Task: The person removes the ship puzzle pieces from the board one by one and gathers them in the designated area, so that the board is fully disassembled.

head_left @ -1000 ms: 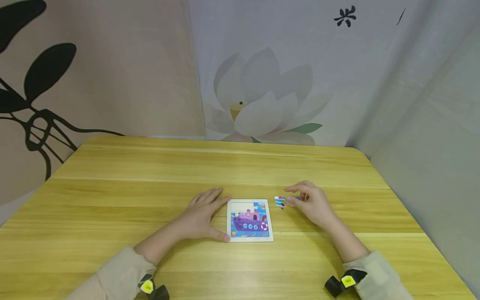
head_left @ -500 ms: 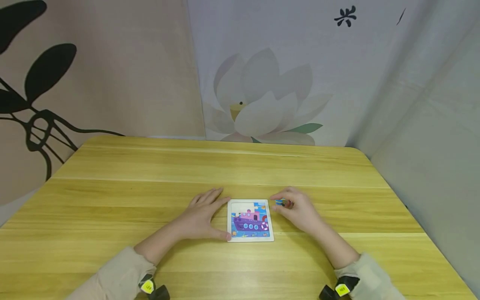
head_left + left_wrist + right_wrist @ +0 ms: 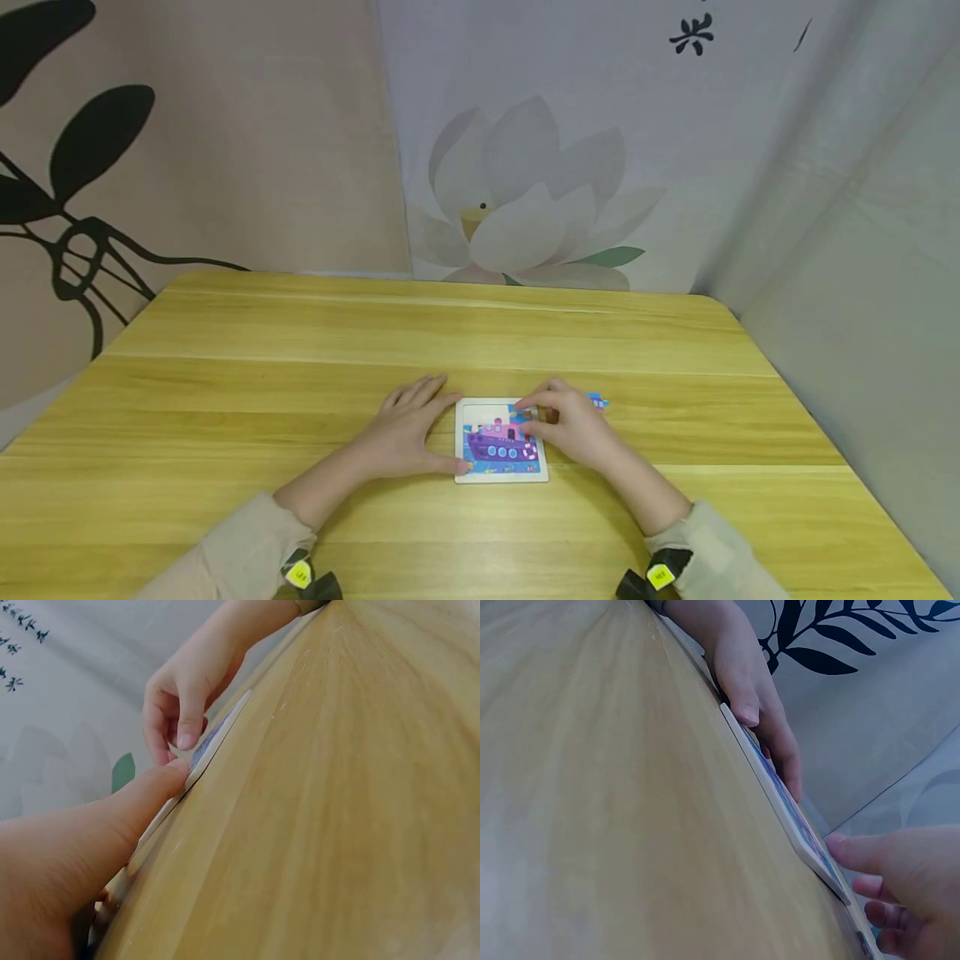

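A small jigsaw puzzle (image 3: 501, 450) in a white frame lies flat on the table. Its picture shows a purple and pink ship on blue water; the upper left shows bare white backing. My left hand (image 3: 397, 433) rests at the frame's left side with fingers spread, its thumb pressing the lower left corner. In the left wrist view, that thumb (image 3: 169, 776) lies on the frame edge. Above the puzzle's upper right part, my right hand (image 3: 573, 421) pinches a puzzle piece between thumb and fingers, which mostly hide it.
Another loose blue puzzle piece (image 3: 598, 402) lies on the wooden table (image 3: 375, 333) behind the right hand, partly covered by it. A printed cloth backdrop (image 3: 525, 167) hangs past the table's far edge. Each wrist wears a strapped camera (image 3: 652, 577).
My right hand took hold of a loose piece right of the frame and moved left with it over the puzzle. The left hand has stayed almost still.
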A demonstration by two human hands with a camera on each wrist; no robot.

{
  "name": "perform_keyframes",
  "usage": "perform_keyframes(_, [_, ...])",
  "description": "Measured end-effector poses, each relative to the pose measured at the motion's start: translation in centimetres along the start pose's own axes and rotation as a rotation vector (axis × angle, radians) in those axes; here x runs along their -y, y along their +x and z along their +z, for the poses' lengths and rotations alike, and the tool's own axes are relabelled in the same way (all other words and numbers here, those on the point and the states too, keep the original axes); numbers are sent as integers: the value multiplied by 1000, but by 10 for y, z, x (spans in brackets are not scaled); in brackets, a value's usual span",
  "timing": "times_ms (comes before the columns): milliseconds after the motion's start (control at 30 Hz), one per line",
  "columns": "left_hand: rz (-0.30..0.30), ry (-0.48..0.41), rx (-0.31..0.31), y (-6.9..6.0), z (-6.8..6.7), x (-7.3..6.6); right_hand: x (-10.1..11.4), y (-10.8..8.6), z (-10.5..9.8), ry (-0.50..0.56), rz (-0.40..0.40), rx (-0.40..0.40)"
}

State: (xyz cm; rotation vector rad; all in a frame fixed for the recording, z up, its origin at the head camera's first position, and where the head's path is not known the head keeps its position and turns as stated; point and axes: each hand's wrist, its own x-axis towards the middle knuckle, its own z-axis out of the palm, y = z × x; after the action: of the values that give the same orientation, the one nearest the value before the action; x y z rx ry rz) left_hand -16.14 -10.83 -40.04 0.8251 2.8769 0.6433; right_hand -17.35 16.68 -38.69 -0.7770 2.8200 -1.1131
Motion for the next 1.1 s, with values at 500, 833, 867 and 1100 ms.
perform_keyframes(500, [-23, -16, 1, 2, 0, -4, 2, 4, 0, -1, 43, 78])
perform_keyframes(833, [-26, -27, 6, 1, -1, -5, 3, 6, 1, 24, 72, 91])
perform_keyframes(867, [-25, -26, 5, 1, -1, -5, 3, 6, 2, 26, 71, 90])
perform_keyframes(1100, [-25, -19, -2, 1, -1, -5, 4, 5, 3, 26, 57, 70])
